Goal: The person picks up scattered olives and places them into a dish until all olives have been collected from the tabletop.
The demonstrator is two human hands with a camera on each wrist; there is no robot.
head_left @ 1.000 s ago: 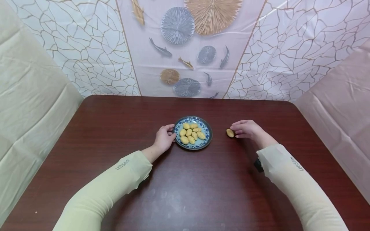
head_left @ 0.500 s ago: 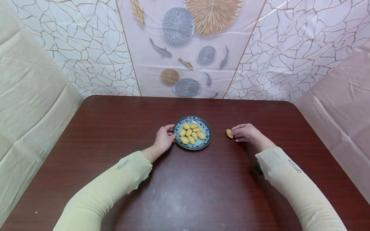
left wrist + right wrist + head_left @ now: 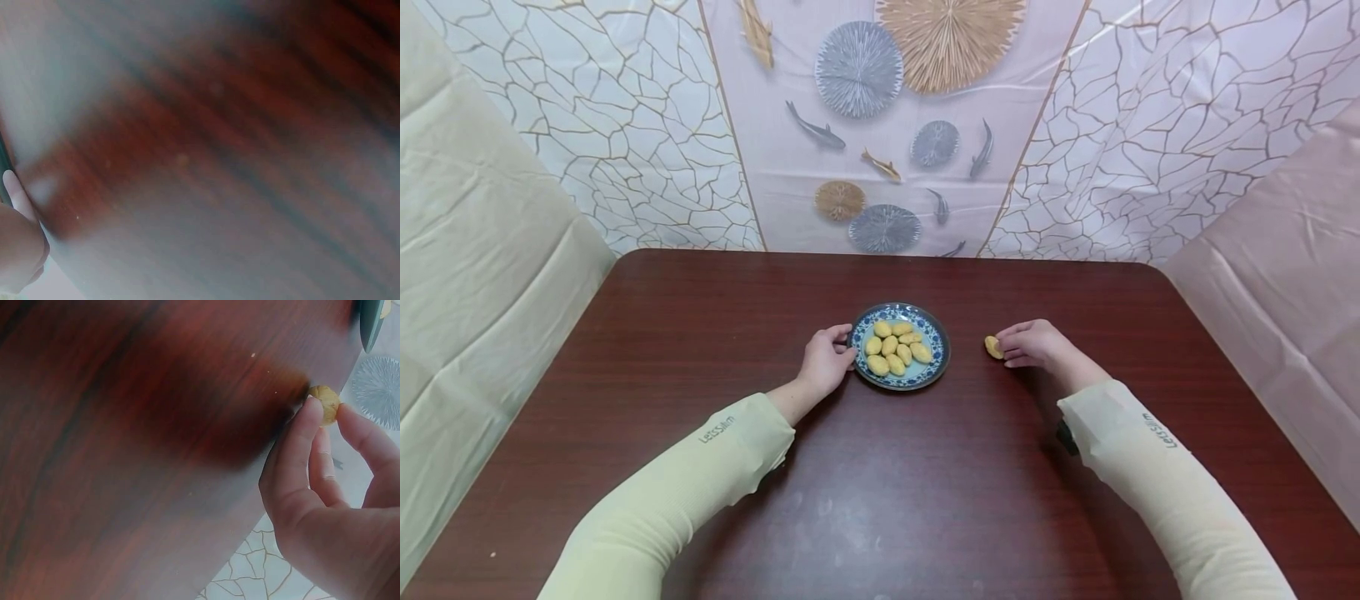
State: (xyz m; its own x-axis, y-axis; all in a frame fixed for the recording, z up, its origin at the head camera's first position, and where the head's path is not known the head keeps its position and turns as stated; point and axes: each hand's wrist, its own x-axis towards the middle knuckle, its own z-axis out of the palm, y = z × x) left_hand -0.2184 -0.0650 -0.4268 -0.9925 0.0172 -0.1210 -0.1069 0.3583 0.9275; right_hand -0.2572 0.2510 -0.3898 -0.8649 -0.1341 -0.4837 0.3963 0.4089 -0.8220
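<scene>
In the head view a round blue-and-white patterned plate [image 3: 898, 382] stands on the table, with several small yellow oval pieces [image 3: 890, 345] lying on it. My left hand [image 3: 826, 362] holds the plate's left rim, thumb in front and fingers farther back. To the plate's right, my right hand [image 3: 1036, 343] pinches one more yellow oval piece [image 3: 994, 347] between thumb and fingertips. Up close in the right wrist view, this piece [image 3: 327, 403] has a rough, nut-like surface. The left wrist view shows only part of the left hand [image 3: 22, 240] beside the plate's dark edge.
The dark red-brown wooden table [image 3: 865, 492] spreads under both arms. Behind it hangs a patterned cloth [image 3: 880, 125], and pale cloth walls [image 3: 497, 267] stand at the sides. A short gap of tabletop lies between the plate and the right hand.
My right fingers have closed in on the single yellow oval piece, covering more of it, and it has shifted slightly left. The left hand and plate stay in place.
</scene>
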